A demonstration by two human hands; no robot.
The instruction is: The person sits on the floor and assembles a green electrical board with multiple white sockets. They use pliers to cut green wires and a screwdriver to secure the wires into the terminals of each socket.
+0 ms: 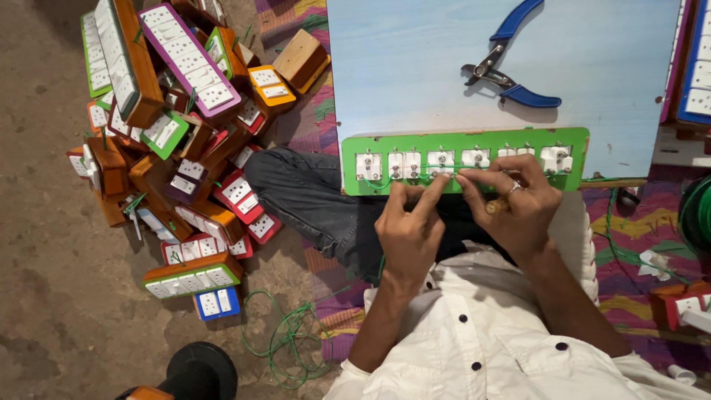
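Green panel (465, 141) w/ white switch backs

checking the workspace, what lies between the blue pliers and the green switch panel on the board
Nothing: in the head view only bare pale blue board separates the blue pliers from the green panel.

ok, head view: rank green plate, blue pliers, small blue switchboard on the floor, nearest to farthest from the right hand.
From the right hand:
1. Green plate: under its fingertips, at the board's near edge.
2. Blue pliers: above it, on the pale blue board.
3. Small blue switchboard: far left, on the floor beside the pile.
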